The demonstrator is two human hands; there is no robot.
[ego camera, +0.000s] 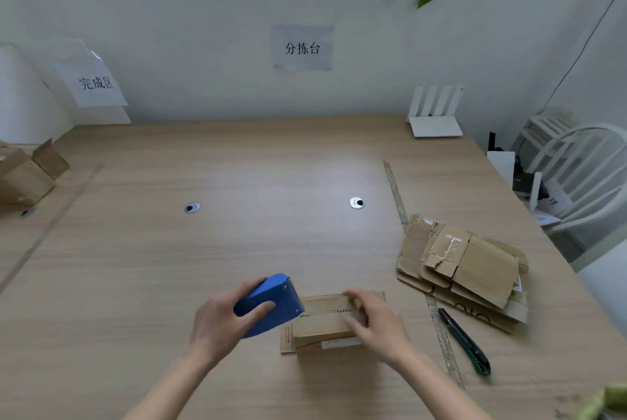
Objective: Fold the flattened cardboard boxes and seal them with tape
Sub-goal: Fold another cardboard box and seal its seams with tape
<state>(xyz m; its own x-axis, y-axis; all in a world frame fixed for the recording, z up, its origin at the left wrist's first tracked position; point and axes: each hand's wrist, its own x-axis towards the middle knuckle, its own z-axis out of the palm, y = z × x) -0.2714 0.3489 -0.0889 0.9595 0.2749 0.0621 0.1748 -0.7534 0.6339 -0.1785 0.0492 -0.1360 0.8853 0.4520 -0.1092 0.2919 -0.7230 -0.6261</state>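
Head view: my left hand [225, 312] grips the blue tape dispenser [269, 304] against the small cardboard box [327, 324] near-centre on the desk [203, 250]; my right hand [376, 321] presses curled fingers onto its top flap.

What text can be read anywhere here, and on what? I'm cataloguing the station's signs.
"分拣台" on the grey paper sign on the back wall.
"完成区" on the white paper sign at the left.
Red print on the small cardboard box under the hands: too blurred to read.
Markings on the flattened cardboard boxes: unreadable.
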